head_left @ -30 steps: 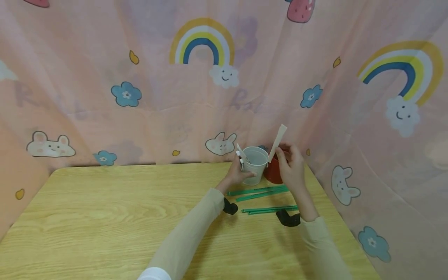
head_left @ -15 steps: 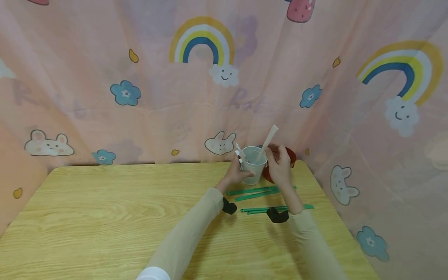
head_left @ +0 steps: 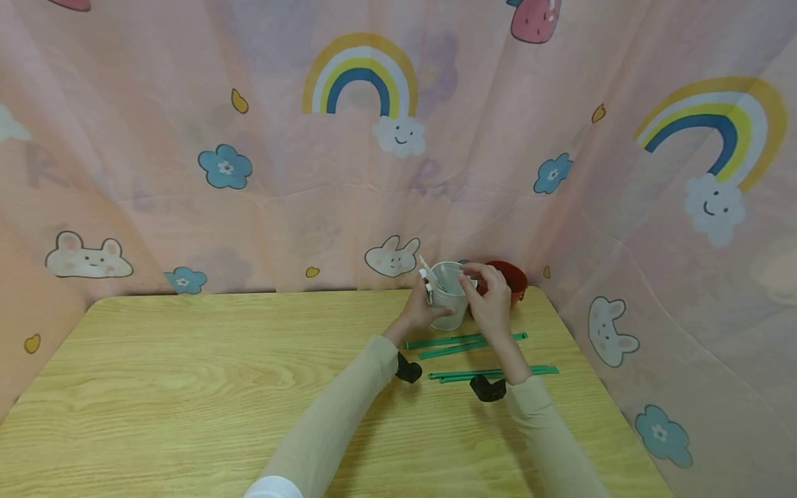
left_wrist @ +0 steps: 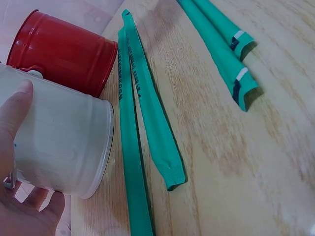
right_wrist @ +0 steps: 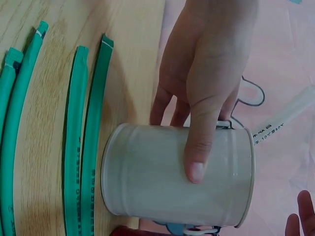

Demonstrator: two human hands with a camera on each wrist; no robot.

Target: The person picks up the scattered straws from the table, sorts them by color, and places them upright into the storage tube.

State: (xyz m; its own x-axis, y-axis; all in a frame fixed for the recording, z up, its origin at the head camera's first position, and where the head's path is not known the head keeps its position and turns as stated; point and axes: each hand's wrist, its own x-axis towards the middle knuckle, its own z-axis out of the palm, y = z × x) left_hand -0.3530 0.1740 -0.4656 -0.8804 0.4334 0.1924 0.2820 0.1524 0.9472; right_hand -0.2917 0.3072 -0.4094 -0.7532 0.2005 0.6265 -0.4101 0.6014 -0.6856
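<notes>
My left hand (head_left: 417, 309) holds the small white metal bucket (head_left: 445, 317), thumb across its front and fingers round the far side, as the left wrist view also shows. The bucket stands upright on the table. A straw in a printed white wrapper (right_wrist: 286, 117) sticks out past its rim in the right wrist view. My right hand (head_left: 490, 299) is at the bucket's right rim, fingers loosely bent; its fingertips (right_wrist: 306, 212) show apart from the bucket in the right wrist view, with nothing seen between them. A red bucket (left_wrist: 64, 55) stands right beside the white one, partly hidden by my right hand.
Two straws in green wrappers (head_left: 463, 340) lie in front of the buckets, and two more green-wrapped straws (left_wrist: 216, 42) lie nearer to me. Behind the wooden table (head_left: 187, 373) hangs a patterned pink curtain (head_left: 280, 207), which also runs along the right side.
My right hand has moved left from over the red bucket to the white bucket's rim, and the white-wrapped straw it held has gone down into that bucket. The left hand has stayed put.
</notes>
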